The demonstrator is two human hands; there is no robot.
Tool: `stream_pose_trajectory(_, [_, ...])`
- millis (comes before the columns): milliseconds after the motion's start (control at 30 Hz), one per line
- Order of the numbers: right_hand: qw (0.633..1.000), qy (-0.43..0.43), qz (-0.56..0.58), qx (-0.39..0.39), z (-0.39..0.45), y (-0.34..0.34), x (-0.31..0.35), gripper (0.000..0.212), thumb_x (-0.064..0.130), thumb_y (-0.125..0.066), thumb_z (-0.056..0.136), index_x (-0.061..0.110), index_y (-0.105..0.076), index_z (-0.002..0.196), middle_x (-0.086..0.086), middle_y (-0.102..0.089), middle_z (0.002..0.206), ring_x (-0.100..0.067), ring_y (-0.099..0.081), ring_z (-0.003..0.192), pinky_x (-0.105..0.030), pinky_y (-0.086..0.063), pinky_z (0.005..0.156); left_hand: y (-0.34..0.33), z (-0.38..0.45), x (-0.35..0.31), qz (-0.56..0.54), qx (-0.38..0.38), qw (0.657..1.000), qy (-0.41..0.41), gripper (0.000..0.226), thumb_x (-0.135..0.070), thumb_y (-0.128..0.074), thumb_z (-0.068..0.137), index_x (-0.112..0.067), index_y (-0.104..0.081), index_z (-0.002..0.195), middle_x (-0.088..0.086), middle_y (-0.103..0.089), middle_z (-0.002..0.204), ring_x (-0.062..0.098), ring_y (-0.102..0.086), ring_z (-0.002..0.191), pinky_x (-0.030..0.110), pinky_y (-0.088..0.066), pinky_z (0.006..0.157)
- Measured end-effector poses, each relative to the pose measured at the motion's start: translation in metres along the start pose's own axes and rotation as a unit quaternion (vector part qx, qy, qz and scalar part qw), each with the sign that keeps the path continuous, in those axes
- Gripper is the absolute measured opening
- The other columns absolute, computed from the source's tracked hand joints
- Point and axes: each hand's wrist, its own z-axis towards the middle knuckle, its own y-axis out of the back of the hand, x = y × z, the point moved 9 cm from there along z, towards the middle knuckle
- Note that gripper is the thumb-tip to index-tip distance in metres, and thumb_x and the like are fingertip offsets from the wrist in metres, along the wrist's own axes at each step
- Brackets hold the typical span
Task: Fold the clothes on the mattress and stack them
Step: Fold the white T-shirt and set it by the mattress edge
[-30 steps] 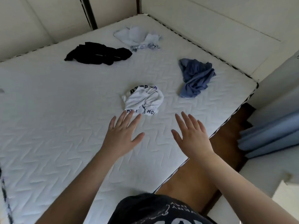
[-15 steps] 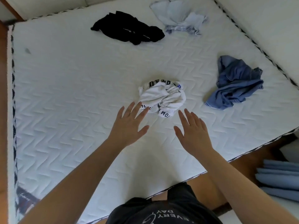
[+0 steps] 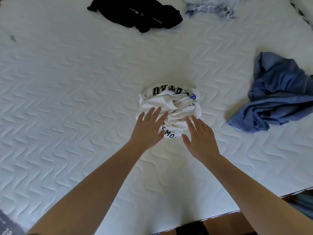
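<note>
Reaching farther, both hands, left hand (image 3: 149,128) and right hand (image 3: 200,137), now overlap the white shirt (image 3: 171,106), each grip open, holding nothing.

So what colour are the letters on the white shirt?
Black letters on the white shirt, clearest in the head view.

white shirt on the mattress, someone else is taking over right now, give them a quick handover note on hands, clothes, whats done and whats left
Left hand: open, fingers straight, over the near left edge of the crumpled white shirt; contact cannot be told.
Right hand: open, fingertips at the shirt's near right edge, no grip.
Clothes: the white shirt lies bunched mid-mattress. Black garment crumpled at the far side, pale blue garment beside it at the top edge, blue garment heaped to the right.
Done: nothing folded, no stack in view.
Left: spread and fold the white shirt, then the other three, and stack them all.
</note>
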Motion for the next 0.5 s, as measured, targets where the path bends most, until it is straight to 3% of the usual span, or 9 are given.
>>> stream_pose_trajectory(233, [0.997, 0.020, -0.006, 0.079, 0.068, -0.068, -0.022, 0.068, 0.042, -0.043, 0.100, 0.024, -0.010, 0.156, -0.005, -0.012, 0.163, -0.024, -0.019, 0.148, -0.040, -0.022, 0.118, -0.091, 0.065, 0.024, 0.001, 0.122, 0.991, 0.046, 0.072, -0.042, -0.047, 0.098, -0.028, -0.008, 0.156, 0.005, 0.000, 0.164, 0.026, -0.003, 0.150, 0.047, -0.013, 0.120])
stream_pose_trajectory(367, [0.997, 0.003, 0.023, 0.074, 0.104, -0.089, -0.021, 0.076, 0.043, -0.048, 0.097, 0.024, -0.005, 0.156, -0.003, -0.007, 0.164, -0.025, -0.015, 0.149, -0.044, -0.021, 0.118, -0.114, 0.087, 0.055, -0.002, 0.101, 0.989, 0.109, 0.091, -0.040, -0.059, 0.092, -0.030, 0.005, 0.155, 0.009, 0.006, 0.163, 0.029, -0.004, 0.150, 0.052, -0.025, 0.115])
stream_pose_trajectory(433, [0.996, -0.014, 0.046, 0.075, 0.120, -0.098, -0.022, 0.082, 0.047, -0.052, 0.095, 0.025, -0.002, 0.156, -0.002, -0.006, 0.164, -0.026, -0.015, 0.149, -0.047, -0.020, 0.119, -0.123, 0.098, 0.064, 0.007, 0.101, 0.987, 0.125, 0.096, -0.040, -0.063, 0.090, -0.031, 0.007, 0.155, 0.010, 0.002, 0.163, 0.031, -0.012, 0.148, 0.053, -0.033, 0.109])
stream_pose_trajectory(500, [0.993, -0.022, 0.048, 0.103, 0.131, -0.114, -0.023, 0.084, 0.051, -0.053, 0.093, 0.026, -0.003, 0.156, -0.003, -0.013, 0.162, -0.027, -0.024, 0.145, -0.051, -0.022, 0.116, -0.135, 0.106, 0.067, -0.017, 0.110, 0.984, 0.136, 0.084, -0.029, -0.061, 0.092, -0.030, -0.005, 0.154, 0.010, -0.020, 0.157, 0.033, -0.039, 0.135, 0.049, -0.046, 0.093])
